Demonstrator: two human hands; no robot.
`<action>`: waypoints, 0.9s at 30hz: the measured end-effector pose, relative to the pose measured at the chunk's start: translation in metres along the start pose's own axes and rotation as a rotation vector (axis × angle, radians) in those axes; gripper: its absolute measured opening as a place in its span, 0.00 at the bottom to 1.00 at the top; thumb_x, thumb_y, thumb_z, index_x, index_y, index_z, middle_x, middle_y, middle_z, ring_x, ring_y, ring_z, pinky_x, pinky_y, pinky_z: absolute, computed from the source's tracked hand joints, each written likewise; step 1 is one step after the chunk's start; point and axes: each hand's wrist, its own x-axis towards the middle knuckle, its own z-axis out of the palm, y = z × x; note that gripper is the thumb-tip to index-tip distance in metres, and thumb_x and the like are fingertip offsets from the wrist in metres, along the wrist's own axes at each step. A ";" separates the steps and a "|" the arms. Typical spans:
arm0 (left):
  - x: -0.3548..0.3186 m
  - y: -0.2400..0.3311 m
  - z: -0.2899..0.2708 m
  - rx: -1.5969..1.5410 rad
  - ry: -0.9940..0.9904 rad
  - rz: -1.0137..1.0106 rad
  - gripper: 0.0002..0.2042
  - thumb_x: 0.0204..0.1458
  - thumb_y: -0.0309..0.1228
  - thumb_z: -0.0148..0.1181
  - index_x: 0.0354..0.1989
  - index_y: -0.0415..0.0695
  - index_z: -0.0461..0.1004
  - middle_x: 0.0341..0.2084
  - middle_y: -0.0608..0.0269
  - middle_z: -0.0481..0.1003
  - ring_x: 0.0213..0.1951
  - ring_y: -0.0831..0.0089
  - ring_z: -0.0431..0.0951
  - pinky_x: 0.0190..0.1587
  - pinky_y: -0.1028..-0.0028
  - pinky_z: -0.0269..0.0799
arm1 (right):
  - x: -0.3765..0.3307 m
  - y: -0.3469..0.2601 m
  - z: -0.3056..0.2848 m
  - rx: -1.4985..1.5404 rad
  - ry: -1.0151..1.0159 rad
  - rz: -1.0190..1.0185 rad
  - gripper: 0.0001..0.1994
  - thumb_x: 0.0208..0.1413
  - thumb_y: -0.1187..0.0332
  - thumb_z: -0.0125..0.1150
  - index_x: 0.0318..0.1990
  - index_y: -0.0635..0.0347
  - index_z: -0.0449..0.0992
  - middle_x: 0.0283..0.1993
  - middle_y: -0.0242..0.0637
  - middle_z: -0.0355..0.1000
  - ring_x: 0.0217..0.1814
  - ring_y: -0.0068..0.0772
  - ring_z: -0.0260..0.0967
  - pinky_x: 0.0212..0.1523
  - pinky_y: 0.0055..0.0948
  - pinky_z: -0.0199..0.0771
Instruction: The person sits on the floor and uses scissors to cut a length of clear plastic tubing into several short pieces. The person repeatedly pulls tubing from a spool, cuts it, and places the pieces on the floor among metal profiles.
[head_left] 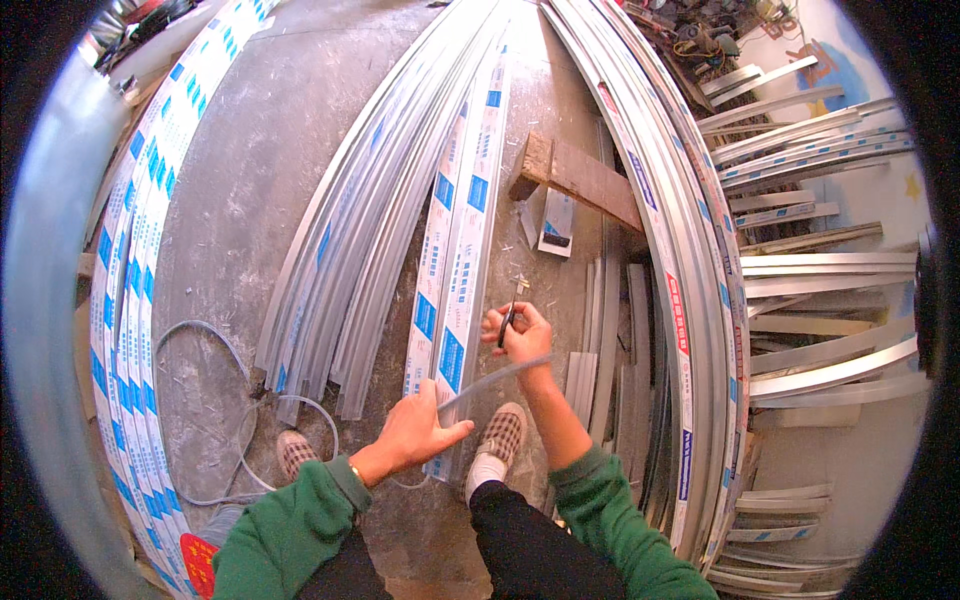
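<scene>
My left hand (408, 436) is at the near end of two long film-covered metal profiles (465, 262), its thumb out to the right. A soft grey strip (494, 377) comes out between that thumb and the fingers, which are partly hidden. The strip slants up to the right and its free end lies across my right wrist. In my right hand (524, 335) is a pair of dark-handled scissors (508, 322), fingers closed round the handle and blades pointing away from me. The right hand is just right of the profiles, above the floor.
Bare metal profiles (350, 230) lie left of centre. Wrapped profiles (130, 300) run along the far left, with a loose grey cord (235, 345) looped nearby. A wooden beam (585, 180) supports a long profile stack (690, 300) on the right. Offcuts (810, 270) fill a rack beyond.
</scene>
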 end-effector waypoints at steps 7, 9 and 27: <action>-0.021 0.008 -0.029 -0.527 -0.106 0.130 0.31 0.45 0.50 0.70 0.41 0.34 0.64 0.28 0.54 0.69 0.30 0.69 0.70 0.33 0.68 0.67 | 0.064 -0.030 0.021 0.472 -0.304 0.157 0.22 0.60 0.48 0.60 0.47 0.59 0.72 0.44 0.38 0.78 0.44 0.31 0.79 0.39 0.28 0.81; -0.024 0.004 -0.033 -0.642 -0.179 0.110 0.32 0.47 0.48 0.69 0.47 0.33 0.65 0.31 0.63 0.65 0.34 0.78 0.64 0.34 0.74 0.64 | 0.073 -0.038 0.038 0.424 -0.214 0.048 0.20 0.57 0.54 0.65 0.45 0.59 0.70 0.41 0.37 0.78 0.42 0.32 0.79 0.35 0.29 0.82; -0.087 -0.012 -0.056 -0.566 -0.192 0.188 0.36 0.45 0.44 0.72 0.52 0.32 0.59 0.33 0.47 0.75 0.38 0.67 0.77 0.41 0.67 0.71 | 0.017 -0.059 0.079 0.275 -0.006 -0.059 0.12 0.54 0.70 0.68 0.37 0.52 0.68 0.36 0.35 0.79 0.32 0.24 0.79 0.25 0.20 0.71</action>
